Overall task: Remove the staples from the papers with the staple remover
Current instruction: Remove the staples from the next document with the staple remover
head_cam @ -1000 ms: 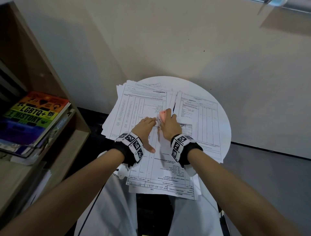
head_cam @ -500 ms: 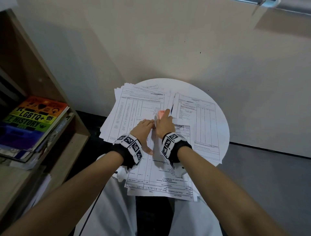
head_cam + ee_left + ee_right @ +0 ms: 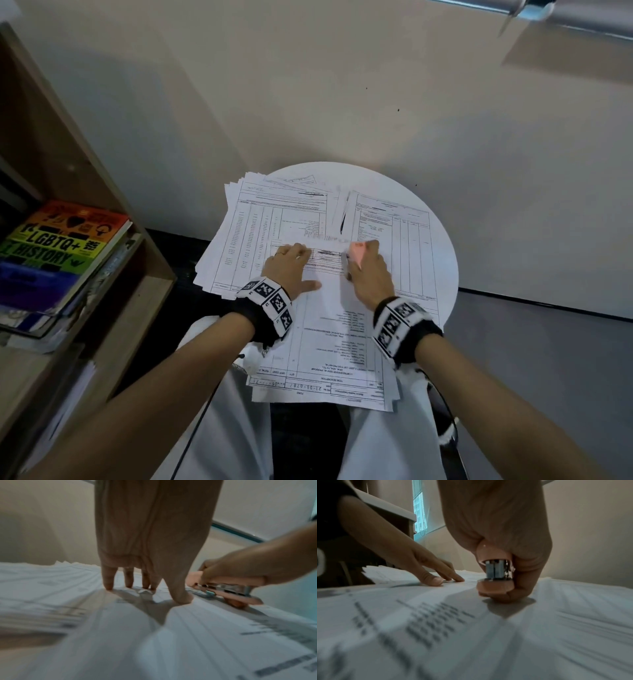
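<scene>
A printed form (image 3: 325, 329) lies on top of a spread of papers on the round white table (image 3: 442, 246). My left hand (image 3: 291, 265) presses flat on the form's far left part, fingers straight (image 3: 130, 580). My right hand (image 3: 368, 270) grips a pink staple remover (image 3: 358, 251) with metal jaws (image 3: 496, 570), held low over the form's far right part. In the left wrist view the remover (image 3: 228, 588) sits just right of my thumb (image 3: 181, 596). In the right wrist view my left hand (image 3: 426, 568) lies flat to the left. No staple is visible.
Two more stacks of forms lie at the far left (image 3: 274, 222) and far right (image 3: 394, 233) of the table. A wooden shelf (image 3: 102, 274) with a rainbow-coloured book (image 3: 58, 240) stands at the left. A beige wall (image 3: 342, 85) rises right behind the table.
Both hands have spread apart on the top form: the left moved left, the right moved right with the remover. The head view has tilted slightly.
</scene>
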`<control>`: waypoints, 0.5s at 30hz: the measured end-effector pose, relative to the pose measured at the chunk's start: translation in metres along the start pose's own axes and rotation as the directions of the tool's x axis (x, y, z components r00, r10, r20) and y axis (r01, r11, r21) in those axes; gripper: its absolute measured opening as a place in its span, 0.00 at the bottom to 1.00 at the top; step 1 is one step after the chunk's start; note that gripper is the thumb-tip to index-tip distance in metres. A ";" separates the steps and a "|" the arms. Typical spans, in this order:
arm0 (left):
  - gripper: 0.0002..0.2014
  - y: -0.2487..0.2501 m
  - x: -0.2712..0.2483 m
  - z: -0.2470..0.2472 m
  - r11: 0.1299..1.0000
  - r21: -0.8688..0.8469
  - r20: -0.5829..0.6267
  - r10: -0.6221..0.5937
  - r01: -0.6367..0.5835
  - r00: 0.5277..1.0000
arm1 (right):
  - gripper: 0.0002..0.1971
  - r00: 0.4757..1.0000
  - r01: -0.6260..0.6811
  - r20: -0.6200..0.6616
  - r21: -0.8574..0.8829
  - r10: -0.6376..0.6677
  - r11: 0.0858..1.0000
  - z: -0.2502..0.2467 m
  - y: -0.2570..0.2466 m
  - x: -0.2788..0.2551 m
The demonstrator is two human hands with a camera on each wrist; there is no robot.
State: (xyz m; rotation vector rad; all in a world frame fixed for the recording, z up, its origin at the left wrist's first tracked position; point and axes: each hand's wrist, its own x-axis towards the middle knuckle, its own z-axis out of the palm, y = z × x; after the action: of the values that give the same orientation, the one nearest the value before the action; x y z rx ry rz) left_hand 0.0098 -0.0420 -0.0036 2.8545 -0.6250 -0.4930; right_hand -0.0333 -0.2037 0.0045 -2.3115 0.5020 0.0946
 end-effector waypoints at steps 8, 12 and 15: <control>0.39 0.066 0.016 0.027 1.000 0.022 0.061 0.012 -0.014 0.998 | 0.20 1.000 -0.018 -0.013 0.001 0.018 1.000 -0.015 0.041 -0.004; 0.38 0.065 0.021 0.024 0.998 -0.006 0.062 0.067 -0.067 0.996 | 0.19 1.000 0.003 -0.008 -0.071 -0.003 0.997 -0.017 0.030 0.003; 0.37 0.065 0.021 0.022 0.997 0.019 0.086 0.073 -0.075 0.994 | 0.20 0.999 -0.039 0.009 -0.056 0.039 0.998 -0.017 0.024 0.009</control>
State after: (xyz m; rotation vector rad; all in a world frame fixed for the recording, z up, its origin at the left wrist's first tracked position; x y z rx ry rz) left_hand -0.0044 -0.1115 -0.0144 2.8316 -0.7523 -0.6013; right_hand -0.0356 -0.2337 -0.0015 -2.3553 0.5463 0.1405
